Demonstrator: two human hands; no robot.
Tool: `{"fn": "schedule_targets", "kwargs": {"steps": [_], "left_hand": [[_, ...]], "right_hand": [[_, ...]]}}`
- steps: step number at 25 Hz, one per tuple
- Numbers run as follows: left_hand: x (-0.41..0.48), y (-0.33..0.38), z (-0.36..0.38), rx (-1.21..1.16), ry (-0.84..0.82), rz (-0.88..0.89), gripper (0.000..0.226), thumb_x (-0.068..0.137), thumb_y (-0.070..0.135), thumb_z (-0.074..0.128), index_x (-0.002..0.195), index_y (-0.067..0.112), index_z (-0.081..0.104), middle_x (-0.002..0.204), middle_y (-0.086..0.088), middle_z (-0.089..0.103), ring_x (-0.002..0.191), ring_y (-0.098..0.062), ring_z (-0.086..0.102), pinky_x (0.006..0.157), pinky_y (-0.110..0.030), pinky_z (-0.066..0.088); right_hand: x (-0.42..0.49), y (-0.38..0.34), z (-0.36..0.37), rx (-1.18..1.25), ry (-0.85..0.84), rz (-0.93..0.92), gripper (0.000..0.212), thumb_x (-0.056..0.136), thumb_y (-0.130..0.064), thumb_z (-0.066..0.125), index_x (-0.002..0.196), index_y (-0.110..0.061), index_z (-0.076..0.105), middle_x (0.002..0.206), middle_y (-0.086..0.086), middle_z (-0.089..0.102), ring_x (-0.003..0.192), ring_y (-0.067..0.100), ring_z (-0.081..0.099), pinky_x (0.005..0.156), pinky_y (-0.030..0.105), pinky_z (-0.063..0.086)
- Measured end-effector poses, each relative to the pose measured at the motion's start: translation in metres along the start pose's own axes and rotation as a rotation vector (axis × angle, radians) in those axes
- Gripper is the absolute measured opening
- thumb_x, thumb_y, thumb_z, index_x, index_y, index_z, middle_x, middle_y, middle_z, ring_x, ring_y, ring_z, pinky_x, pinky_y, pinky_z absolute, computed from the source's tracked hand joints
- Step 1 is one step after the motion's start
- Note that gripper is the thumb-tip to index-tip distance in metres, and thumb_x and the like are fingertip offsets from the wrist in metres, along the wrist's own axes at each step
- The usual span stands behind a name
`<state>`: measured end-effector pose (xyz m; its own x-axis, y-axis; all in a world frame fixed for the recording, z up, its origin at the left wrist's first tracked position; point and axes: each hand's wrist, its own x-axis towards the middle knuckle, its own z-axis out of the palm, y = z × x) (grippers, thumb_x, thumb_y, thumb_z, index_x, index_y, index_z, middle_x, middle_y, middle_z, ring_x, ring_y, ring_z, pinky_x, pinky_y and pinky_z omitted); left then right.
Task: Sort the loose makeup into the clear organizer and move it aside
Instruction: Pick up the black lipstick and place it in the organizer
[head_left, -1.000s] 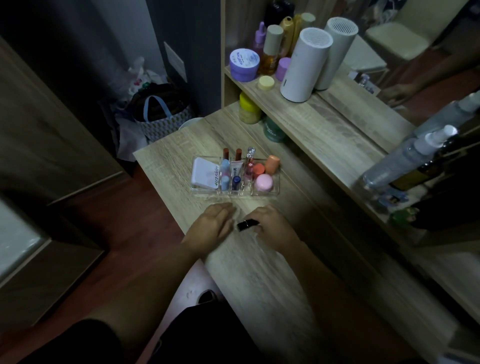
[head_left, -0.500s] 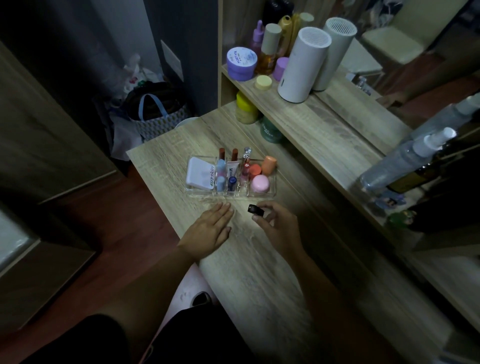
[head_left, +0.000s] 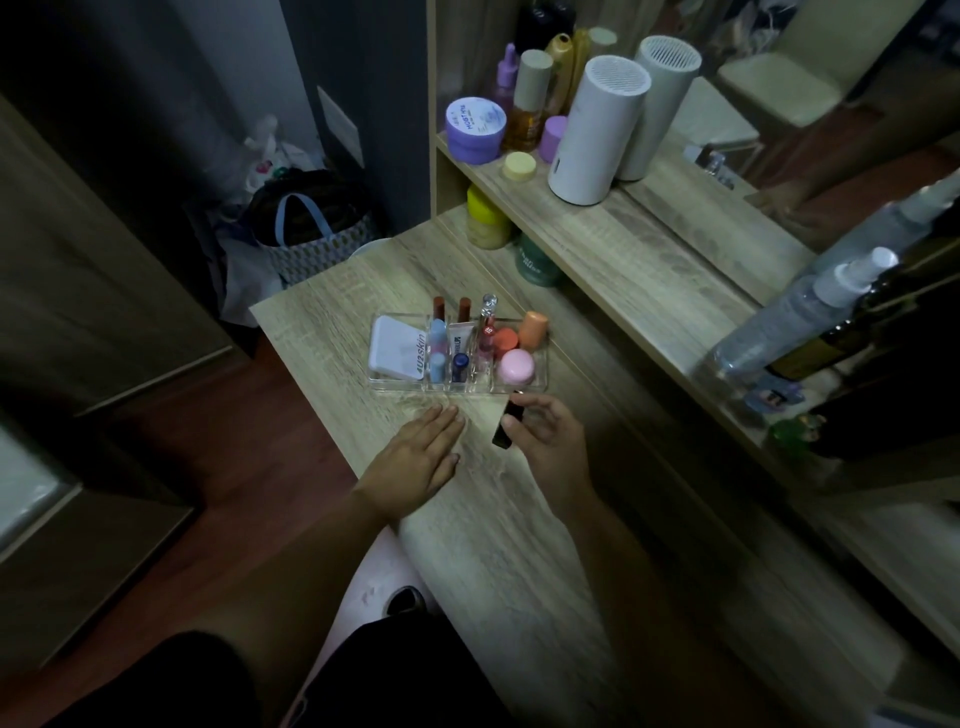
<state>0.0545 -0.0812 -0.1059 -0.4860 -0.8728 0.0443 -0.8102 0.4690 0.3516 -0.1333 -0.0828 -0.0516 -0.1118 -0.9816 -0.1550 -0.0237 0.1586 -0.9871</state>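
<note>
Right hand (head_left: 550, 441) pinches a small black tube (head_left: 508, 426) between thumb and fingers, tube tilted, top end just short of the clear organizer (head_left: 457, 387) front wall, near its right compartment. Left hand (head_left: 415, 457) lies flat, palm down, fingers spread, holding nothing, on the wooden desk (head_left: 519, 545) just in front of the organizer. Organizer contents: white compact (head_left: 397, 348) in the left compartment, slim tubes and lip products upright or leaning in the narrow middle slots, pink round jar (head_left: 516, 366), orange jar and peach cap in the right one. Behind, a raised shelf (head_left: 613, 239) carries a white cylinder (head_left: 597, 130), purple jar (head_left: 475, 130) and bottles. Spray bottle (head_left: 800, 317) lies at right.
</note>
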Motion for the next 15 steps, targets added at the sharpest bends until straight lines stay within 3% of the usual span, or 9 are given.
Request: {"fn": "schedule_targets", "kwargs": {"steps": [3,5,7,11,15], "left_hand": [[0.000,-0.004,0.002,-0.031,0.012,0.009,0.047,0.092,0.023,0.053,0.133,0.002,0.045,0.140,-0.020,0.049,0.133,-0.037,0.041,0.109,-0.052,0.038],[0.000,-0.006,0.004,-0.033,0.026,0.014,0.047,0.093,0.025,0.050,0.133,0.002,0.045,0.140,-0.020,0.049,0.133,-0.036,0.041,0.109,-0.052,0.038],[-0.001,-0.006,0.005,-0.027,0.040,0.023,0.049,0.092,0.030,0.042,0.133,0.002,0.046,0.139,-0.019,0.050,0.132,-0.036,0.042,0.108,-0.052,0.039],[-0.001,-0.008,0.009,-0.013,0.086,0.041,0.047,0.090,0.024,0.054,0.131,0.001,0.048,0.136,-0.019,0.053,0.130,-0.036,0.045,0.106,-0.052,0.041],[-0.002,-0.009,0.010,-0.023,0.101,0.048,0.049,0.089,0.021,0.060,0.132,0.002,0.048,0.137,-0.019,0.052,0.131,-0.035,0.045,0.108,-0.051,0.040]], "right_hand": [[0.003,-0.002,0.002,0.033,0.024,0.026,0.043,0.078,0.012,0.066,0.105,-0.017,0.050,0.106,-0.003,0.060,0.097,0.011,0.063,0.075,0.016,0.055],[0.010,-0.002,0.002,0.055,0.030,0.033,0.054,0.079,0.011,0.065,0.120,-0.017,0.044,0.115,-0.008,0.055,0.099,0.003,0.060,0.075,0.014,0.055],[0.019,-0.002,0.003,0.054,0.037,0.027,0.053,0.082,0.010,0.062,0.129,-0.008,0.045,0.123,-0.002,0.056,0.100,0.002,0.060,0.079,0.015,0.055],[0.038,-0.003,0.012,0.060,0.051,-0.015,0.041,0.084,0.003,0.063,0.121,-0.012,0.056,0.112,0.003,0.063,0.091,0.000,0.068,0.073,0.016,0.057],[0.048,0.005,0.023,-0.010,0.061,-0.085,0.041,0.081,0.003,0.067,0.119,-0.012,0.061,0.115,0.015,0.068,0.099,0.016,0.068,0.086,0.025,0.056]]}}
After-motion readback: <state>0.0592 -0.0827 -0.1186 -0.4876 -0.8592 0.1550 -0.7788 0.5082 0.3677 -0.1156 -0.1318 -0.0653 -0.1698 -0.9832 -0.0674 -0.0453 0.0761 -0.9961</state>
